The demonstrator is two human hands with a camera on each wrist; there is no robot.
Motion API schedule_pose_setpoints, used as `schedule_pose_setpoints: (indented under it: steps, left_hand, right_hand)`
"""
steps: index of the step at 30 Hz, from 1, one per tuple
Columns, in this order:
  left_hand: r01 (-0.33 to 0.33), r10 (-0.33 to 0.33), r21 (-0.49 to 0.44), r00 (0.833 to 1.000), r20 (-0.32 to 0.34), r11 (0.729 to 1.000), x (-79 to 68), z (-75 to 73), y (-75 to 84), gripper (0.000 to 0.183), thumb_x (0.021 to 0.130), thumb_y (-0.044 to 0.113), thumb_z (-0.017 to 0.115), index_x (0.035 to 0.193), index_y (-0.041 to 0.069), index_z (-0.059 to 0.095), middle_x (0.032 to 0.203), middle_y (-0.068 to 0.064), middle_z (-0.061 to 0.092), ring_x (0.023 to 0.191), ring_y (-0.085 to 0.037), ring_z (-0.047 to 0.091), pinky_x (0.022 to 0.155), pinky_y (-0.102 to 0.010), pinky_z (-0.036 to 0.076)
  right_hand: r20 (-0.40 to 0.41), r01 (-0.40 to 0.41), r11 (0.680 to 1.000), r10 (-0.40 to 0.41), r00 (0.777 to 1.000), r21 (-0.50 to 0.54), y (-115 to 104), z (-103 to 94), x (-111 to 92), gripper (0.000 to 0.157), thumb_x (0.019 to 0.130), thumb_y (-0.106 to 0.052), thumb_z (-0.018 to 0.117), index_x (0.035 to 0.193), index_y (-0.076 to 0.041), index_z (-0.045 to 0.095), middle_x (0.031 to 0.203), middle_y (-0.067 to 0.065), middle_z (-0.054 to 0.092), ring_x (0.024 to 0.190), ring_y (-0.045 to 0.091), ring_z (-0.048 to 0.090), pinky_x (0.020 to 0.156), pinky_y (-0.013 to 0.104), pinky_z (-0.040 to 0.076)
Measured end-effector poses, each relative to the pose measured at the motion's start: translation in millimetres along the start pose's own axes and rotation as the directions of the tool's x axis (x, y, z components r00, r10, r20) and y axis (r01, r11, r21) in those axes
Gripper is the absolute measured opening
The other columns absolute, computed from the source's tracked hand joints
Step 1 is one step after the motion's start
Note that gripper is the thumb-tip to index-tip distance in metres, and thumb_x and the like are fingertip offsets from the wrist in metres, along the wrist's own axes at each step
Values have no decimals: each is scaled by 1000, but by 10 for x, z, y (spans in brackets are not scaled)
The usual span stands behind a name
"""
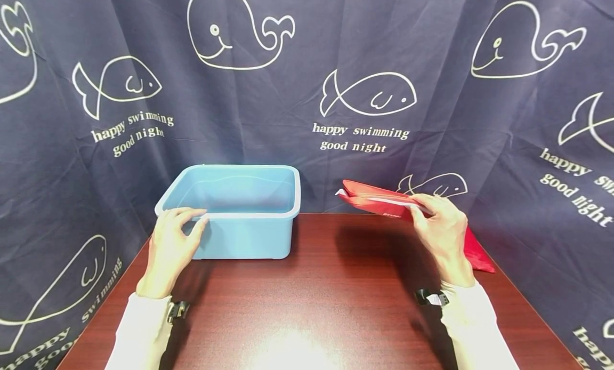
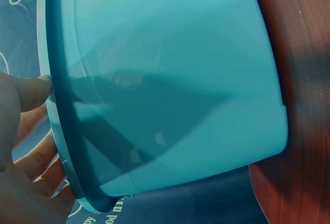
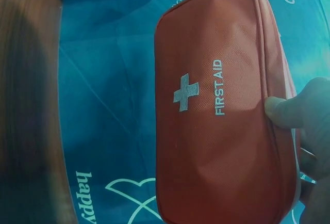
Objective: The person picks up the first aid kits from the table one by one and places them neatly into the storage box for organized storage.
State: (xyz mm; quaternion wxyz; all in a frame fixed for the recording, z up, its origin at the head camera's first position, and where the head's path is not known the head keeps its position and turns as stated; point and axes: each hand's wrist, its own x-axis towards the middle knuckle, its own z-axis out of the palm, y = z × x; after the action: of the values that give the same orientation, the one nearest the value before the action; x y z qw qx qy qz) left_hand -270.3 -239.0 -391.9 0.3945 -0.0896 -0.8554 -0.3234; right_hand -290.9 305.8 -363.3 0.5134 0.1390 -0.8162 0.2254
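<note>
My right hand (image 1: 442,232) grips a red first aid pouch (image 3: 206,110) by its zipped edge. In the right wrist view the thumb presses on the front near the white zip, and the other fingers are behind it. The pouch is raised above the table, its front marked with a pale cross and "FIRST AID". At the left, a light blue plastic bin (image 1: 244,236) stands open-topped on the table. My left hand (image 1: 172,247) holds the bin's rim at its near left corner, thumb outside the rim (image 2: 46,59) and fingers beyond it.
Another red item (image 1: 477,252) lies on the table's right side, partly hidden by my right hand. The reddish-brown wooden table (image 1: 307,300) is bounded by a dark blue curtain (image 1: 307,93) with white fish and whale drawings at the back and sides.
</note>
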Motion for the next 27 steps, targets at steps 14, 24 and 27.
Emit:
schedule_pose_setpoints:
  steps: [14, 24, 27]
  left_hand:
    - [-16, 16, 2, 1000, -4, 1000, 1, -1, -2, 19, 90, 16, 78, 109, 12, 81, 108, -10, 70, 108, -34, 59, 94, -48, 41]
    - [-16, 16, 3, 1000, -9, 1000, 1, 9, -35, 19, 90, 17, 78, 109, 14, 82, 108, -9, 71, 108, -33, 59, 93, -47, 42]
    - [-18, 18, 6, 1000, -7, 1000, 1, 12, -32, 19, 90, 17, 78, 109, 14, 81, 108, -9, 71, 108, -33, 59, 93, -47, 42]
  right_hand:
    - [-78, 15, 998, -11, 997, 57, -152, -54, 59, 21, 82, -1, 80, 102, -9, 82, 95, 10, 79, 85, 30, 70, 89, 5, 37]
    - [-116, 43, 996, -34, 993, 82, -213, -92, 105, 21, 81, -1, 80, 101, -8, 83, 95, 11, 79, 86, 32, 71, 94, 3, 37]
    - [-120, 48, 995, -37, 992, 86, -230, -105, 105, 20, 81, 0, 79, 100, -7, 82, 94, 11, 79, 85, 32, 71, 94, 3, 37]
